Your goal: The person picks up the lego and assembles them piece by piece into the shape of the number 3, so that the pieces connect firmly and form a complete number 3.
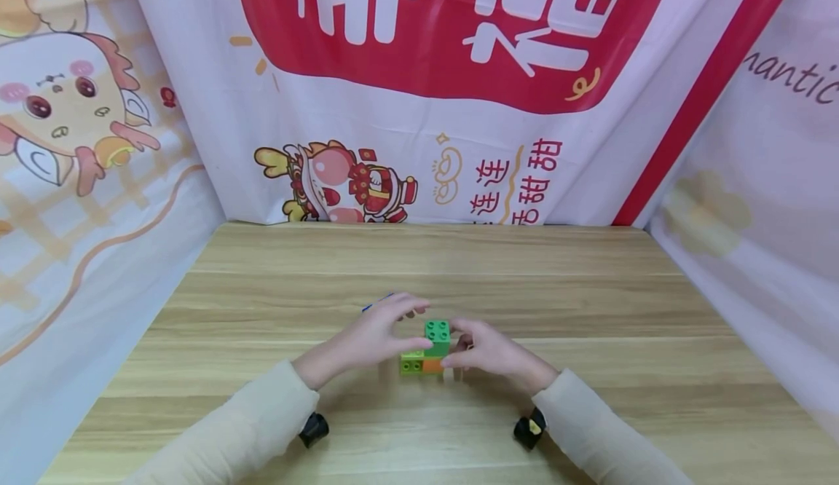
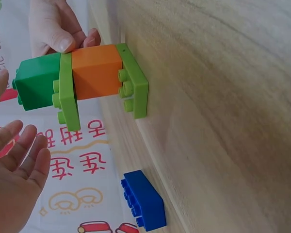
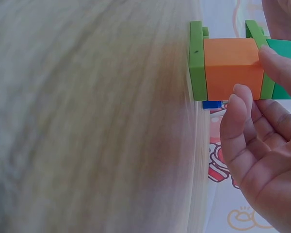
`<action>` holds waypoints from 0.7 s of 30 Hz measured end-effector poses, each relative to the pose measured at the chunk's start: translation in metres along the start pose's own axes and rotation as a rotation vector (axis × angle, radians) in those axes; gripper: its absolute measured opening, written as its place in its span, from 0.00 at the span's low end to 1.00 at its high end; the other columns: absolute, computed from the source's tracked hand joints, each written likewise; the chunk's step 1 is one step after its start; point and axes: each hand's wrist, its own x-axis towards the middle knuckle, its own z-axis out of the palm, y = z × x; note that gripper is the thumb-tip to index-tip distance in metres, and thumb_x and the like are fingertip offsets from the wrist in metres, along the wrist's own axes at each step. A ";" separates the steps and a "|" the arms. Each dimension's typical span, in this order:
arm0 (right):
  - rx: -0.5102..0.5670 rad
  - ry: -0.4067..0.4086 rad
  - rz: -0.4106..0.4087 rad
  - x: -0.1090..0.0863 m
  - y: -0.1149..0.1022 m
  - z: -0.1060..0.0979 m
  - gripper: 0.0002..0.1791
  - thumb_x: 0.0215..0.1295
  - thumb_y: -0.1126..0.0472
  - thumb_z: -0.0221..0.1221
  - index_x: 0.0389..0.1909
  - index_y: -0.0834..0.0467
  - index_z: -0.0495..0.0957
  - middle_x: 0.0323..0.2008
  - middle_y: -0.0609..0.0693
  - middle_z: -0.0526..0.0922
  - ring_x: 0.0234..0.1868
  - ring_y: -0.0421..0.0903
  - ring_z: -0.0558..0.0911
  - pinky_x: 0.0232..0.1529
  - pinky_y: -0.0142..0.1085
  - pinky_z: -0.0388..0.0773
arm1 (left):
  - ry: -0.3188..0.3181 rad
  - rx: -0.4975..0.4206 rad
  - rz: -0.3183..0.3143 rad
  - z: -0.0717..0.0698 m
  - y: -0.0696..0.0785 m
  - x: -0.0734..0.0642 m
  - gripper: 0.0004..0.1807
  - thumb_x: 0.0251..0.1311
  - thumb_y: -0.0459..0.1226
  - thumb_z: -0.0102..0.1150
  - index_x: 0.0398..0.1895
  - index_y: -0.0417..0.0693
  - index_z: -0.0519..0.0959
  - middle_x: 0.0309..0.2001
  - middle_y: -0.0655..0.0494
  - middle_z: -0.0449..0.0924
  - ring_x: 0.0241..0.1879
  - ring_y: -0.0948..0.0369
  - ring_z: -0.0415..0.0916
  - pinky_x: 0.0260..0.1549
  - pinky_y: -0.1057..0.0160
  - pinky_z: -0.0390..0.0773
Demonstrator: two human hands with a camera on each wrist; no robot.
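Observation:
A stack of toy bricks stands on the table: a light green plate (image 2: 140, 93) at the bottom, an orange brick (image 3: 233, 68) over it, another light green plate (image 2: 68, 97), and a green brick (image 1: 437, 332) on top. My right hand (image 1: 488, 347) grips the stack's right side, thumb in front and fingers behind; some fingertips are hidden. To the left, my left hand (image 1: 370, 333) is spread, with its fingers apart from the stack in the left wrist view. A blue brick (image 2: 144, 200) lies beyond the left hand, mostly hidden in the head view.
The wooden table (image 1: 590, 296) extends around the stack. A printed cloth (image 1: 406, 121) hangs at the table's back edge, with more cloth along both sides. Each wrist carries a black camera mount, such as the left one (image 1: 314, 429).

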 end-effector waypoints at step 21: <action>-0.040 0.011 0.017 0.000 -0.001 0.000 0.23 0.57 0.58 0.64 0.53 0.57 0.71 0.37 0.52 0.79 0.30 0.47 0.78 0.28 0.41 0.77 | 0.143 -0.003 -0.046 -0.018 -0.026 -0.005 0.28 0.56 0.45 0.62 0.59 0.50 0.70 0.54 0.54 0.71 0.52 0.55 0.69 0.49 0.53 0.71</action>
